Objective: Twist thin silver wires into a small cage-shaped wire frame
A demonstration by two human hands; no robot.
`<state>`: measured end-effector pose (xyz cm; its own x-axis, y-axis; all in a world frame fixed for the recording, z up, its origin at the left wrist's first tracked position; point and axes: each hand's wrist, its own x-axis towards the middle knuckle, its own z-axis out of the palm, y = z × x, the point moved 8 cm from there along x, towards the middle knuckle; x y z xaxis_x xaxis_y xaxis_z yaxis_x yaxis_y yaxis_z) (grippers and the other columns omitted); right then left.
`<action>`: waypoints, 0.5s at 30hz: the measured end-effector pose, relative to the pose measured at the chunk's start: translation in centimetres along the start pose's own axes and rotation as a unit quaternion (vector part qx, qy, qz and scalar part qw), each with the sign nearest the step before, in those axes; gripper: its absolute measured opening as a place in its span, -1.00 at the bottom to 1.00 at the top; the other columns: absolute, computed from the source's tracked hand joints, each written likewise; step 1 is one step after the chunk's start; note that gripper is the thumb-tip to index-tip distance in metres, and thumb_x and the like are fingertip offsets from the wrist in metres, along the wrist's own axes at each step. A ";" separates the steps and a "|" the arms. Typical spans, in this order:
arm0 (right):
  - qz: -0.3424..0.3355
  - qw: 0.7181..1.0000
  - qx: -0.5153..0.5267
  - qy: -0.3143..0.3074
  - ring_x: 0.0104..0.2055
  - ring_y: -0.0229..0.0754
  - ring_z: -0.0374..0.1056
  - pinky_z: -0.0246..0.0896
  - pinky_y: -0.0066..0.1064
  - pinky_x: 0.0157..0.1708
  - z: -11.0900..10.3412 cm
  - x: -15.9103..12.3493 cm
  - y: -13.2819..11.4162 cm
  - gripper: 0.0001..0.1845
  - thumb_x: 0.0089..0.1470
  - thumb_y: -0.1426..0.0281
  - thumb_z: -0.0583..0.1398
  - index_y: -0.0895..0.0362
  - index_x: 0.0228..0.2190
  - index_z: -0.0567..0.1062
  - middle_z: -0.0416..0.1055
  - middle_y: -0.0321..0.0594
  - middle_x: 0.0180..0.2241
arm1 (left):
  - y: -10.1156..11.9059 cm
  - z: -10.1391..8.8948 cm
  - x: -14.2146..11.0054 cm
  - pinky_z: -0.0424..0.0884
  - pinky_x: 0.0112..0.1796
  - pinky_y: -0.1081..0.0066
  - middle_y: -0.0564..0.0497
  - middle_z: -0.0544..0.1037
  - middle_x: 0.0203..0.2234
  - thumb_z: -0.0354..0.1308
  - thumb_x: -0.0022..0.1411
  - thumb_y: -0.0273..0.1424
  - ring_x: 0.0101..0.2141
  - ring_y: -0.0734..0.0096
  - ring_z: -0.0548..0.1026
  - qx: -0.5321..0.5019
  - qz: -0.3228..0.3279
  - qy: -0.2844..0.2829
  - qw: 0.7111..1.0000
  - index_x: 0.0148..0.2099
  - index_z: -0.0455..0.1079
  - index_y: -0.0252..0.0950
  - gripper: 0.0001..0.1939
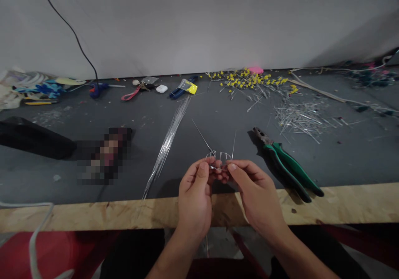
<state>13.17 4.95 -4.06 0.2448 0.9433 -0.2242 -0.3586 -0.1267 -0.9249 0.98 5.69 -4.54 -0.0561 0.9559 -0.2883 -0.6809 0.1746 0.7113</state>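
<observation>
In front of the table's edge, thin bent silver wire (200,133) is pinched between the fingertips of both my hands. It curves into small loops at the fingers, and straight ends stick out away from me. I cannot tell if it is one piece or two. My left hand (195,193) is closed on its left part, and my right hand (260,196) is closed on its right part, thumbs on top. Just right of my right hand lie green-handled pliers (288,164). A bundle of straight wires (168,141) stretches out left of my left hand.
Yellow-tipped wire pieces (240,79) and a pile of short wires (301,119) lie at the back right. A glue gun (97,89), a white case (161,89) and blue-handled pliers (177,92) sit along the wall. A black object (34,137) stands at left.
</observation>
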 end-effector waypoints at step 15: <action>0.010 1.000 0.016 -0.024 -0.46 -0.29 0.40 0.34 -0.40 -0.35 0.3 0.3 0.3 -0.91 -0.02 0.34 0.28 0.10 -0.44 0.54 0.50 -0.31 -0.49 | 0.0 -0.4 0.2 0.43 -0.32 0.52 0.01 0.60 -0.45 0.26 0.08 -0.45 -0.40 0.52 0.53 -0.017 -0.012 0.026 0.999 -0.35 0.54 -0.31 -0.94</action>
<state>12.89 5.31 -4.37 0.1938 0.9546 -0.2263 -0.3922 -0.1360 -0.9098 0.68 5.80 -4.86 -0.0760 0.9376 -0.3392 -0.7067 0.1894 0.6818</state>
